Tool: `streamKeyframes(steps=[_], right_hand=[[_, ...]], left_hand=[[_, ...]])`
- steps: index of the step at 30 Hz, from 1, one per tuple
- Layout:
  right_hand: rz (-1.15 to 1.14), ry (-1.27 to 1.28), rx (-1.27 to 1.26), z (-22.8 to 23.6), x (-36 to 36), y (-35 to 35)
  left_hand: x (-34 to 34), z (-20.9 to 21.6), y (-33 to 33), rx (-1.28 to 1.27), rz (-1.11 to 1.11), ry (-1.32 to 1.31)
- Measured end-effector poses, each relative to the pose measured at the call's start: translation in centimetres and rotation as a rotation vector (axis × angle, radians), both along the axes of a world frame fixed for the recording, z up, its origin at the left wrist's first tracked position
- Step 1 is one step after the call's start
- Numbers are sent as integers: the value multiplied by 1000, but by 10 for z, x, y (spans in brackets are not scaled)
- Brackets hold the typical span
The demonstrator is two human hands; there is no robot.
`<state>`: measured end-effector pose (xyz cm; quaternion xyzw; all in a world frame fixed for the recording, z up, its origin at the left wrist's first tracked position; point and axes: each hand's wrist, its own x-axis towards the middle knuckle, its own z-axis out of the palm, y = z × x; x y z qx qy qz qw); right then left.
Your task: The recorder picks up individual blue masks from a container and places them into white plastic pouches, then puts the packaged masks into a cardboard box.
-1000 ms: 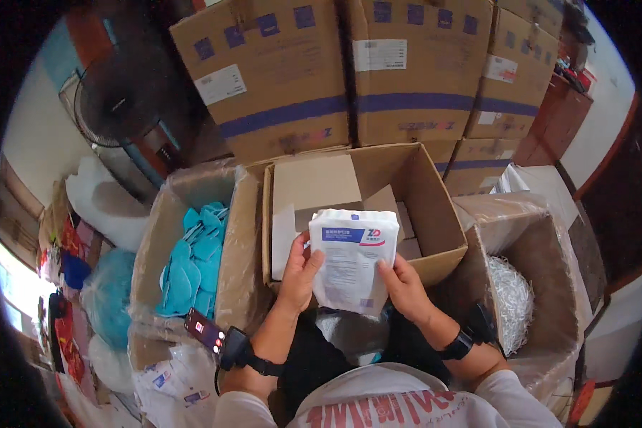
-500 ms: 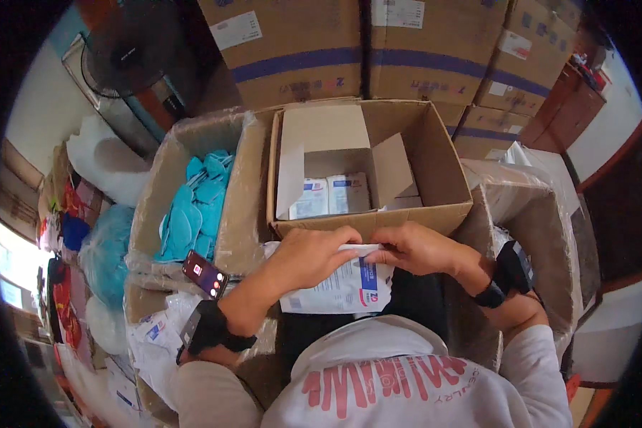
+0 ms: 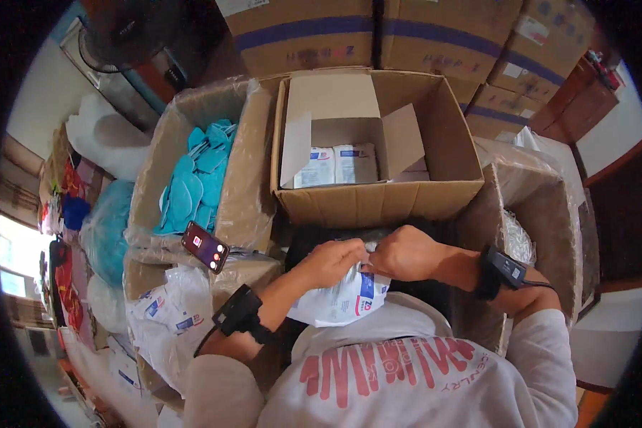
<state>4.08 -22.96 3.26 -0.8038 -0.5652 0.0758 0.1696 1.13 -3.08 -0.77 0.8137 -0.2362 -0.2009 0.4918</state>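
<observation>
1. Left hand [image 3: 329, 261]: grip closed, fingers curled over the upper left edge of a white packet [image 3: 342, 296] with blue and red print. A black wrist device [image 3: 240, 312] is strapped on this forearm.
2. Right hand [image 3: 399, 252]: grip pinched tight on the top edge of the same packet, knuckles touching the left hand's fingertips. A second black wrist unit [image 3: 503, 269] sits on this forearm.
3. White packet: held close to the chest, just below the near wall of the open cardboard box [image 3: 378, 200], its lower part hanging free over the white shirt.
4. Open cardboard box: flaps raised; two more white packets [image 3: 335, 165] stand side by side inside, against the far inner wall.
5. Left carton [image 3: 246, 185], lined with clear plastic: holds a heap of teal pieces [image 3: 192, 178].
6. Phone [image 3: 205, 247]: lit screen, lying tilted on the near rim of the left carton.
7. Right carton [image 3: 542, 200], also plastic-lined: contents unclear apart from crumpled clear film.
8. Lower left: a pile of white wrappers [image 3: 165, 314] in a plastic bag.
9. Room: sealed cartons [image 3: 406, 32] with blue stripes stacked behind; a dark fan [image 3: 125, 32] at upper left; a bright window [image 3: 14, 260] at far left. No desk shows.
</observation>
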Motion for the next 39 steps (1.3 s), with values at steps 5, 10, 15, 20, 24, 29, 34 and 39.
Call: streamKeyframes(steps=[5,10,15,20,24,29,34,39], right_hand=[[212,59,110,3,-36,29],[190,344,182,13,-60,32],[-329,728,41,24,-4,12],[-431,510,350,15,35,24],[-241,765,212,18,42,33],[-295,1113,514,-14,34,39],[-335,1155,473,-15,33,27],[-163,702,83,14,52,16]], left_hand=[[3,-87,32,-47,431,-98],[29,-53,73,60,746,-209],[28,-17,63,58,580,-256],[23,9,36,68,386,-317],[26,21,32,-1,287,-296],[24,24,29,-51,343,-286],[26,24,31,-14,329,-297],[24,37,26,103,167,-278]])
